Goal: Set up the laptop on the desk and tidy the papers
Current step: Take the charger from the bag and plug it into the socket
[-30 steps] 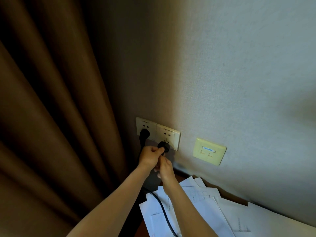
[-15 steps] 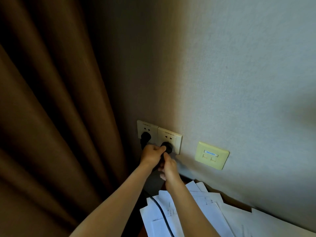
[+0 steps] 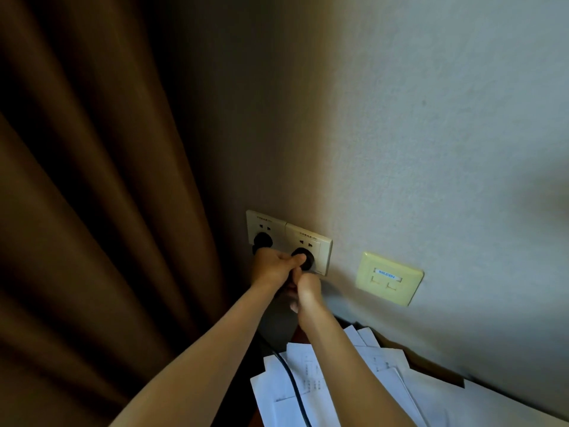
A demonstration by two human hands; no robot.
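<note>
Since a moment ago the black plug point(image 3: 303, 258) has gone from just off the right socket point(image 3: 308, 248) to pressed flat against its face. The left hand point(image 3: 275, 268) stays curled tight on the plug; the right hand point(image 3: 308, 289), just below, looks closed near the cable point(image 3: 292, 382), grip unclear. Left of the socket hangs a brown curtain point(image 3: 92, 211). Below it, loose papers point(image 3: 385, 389) cover the desk point(image 3: 431, 369). No laptop shows.
</note>
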